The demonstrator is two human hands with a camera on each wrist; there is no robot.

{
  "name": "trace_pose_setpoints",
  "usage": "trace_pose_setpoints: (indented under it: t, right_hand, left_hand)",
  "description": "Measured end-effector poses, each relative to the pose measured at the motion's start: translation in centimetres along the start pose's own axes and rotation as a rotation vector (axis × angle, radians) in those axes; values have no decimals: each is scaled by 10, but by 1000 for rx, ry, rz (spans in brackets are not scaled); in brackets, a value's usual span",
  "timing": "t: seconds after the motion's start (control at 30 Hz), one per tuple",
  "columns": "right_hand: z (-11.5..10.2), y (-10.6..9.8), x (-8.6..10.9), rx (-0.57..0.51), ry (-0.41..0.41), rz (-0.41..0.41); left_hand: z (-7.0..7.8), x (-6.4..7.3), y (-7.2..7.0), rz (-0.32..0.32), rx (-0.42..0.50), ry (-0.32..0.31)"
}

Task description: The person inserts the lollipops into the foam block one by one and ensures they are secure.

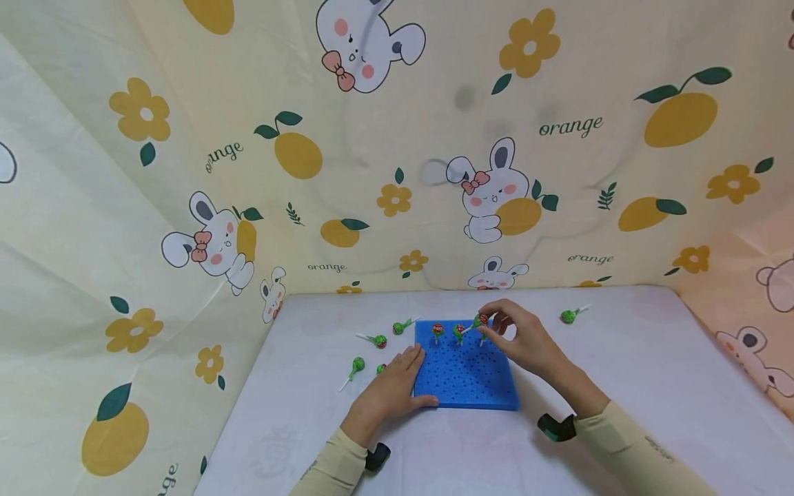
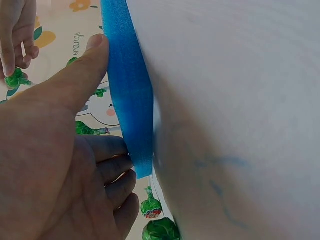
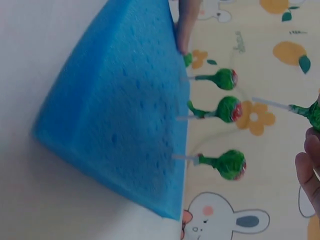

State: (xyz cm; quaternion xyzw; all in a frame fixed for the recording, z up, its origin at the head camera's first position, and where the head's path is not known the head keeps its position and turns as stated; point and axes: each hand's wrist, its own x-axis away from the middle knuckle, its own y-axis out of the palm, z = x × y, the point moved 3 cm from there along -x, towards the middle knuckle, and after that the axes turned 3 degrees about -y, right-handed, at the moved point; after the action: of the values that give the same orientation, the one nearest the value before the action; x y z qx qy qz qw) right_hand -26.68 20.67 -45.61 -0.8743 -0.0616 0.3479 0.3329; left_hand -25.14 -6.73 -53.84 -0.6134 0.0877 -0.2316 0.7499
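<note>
Left lollipops (image 1: 358, 364): four lie loose on the table (image 1: 279, 413), three in plain sight, one partly hidden just beside the left hand.
Left hand (image 1: 393, 384): fingers nearly straight and close together, laid against the block's left edge; thumb spread away along the near edge; grips nothing.
Block (image 1: 466, 382): blue, dotted with holes, flat on the table between the two hands.
Standing lollipops (image 3: 230, 109): three in a row near the block's far edge, sticks down in the foam, candy up; the rightmost is just below the right hand.
Held lollipop (image 1: 479, 321): at the right hand's fingertips, above the row; its bare stick slants down and left, the tip clear of the foam.
Right hand (image 1: 524, 339): thumb and fingers pinched narrow on the candy end.
Right lollipop (image 1: 568, 316): lies on the table, well apart from the block.
</note>
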Motion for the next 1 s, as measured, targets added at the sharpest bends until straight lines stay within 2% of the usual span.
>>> trace_pose_setpoints:
  t: [0.3,0.53,1.0]
  right_hand:
    - [-3,19,0,-23,7,-79]
    - [-5,31,-1,-60,-32,-95]
    - [-8,51,-2,-67,46,-185]
  left_hand:
    - [-1,0,1,5,6,10]
    - [-1,0,-1,12,15,15]
    - [-1,1,-1,25,12,37]
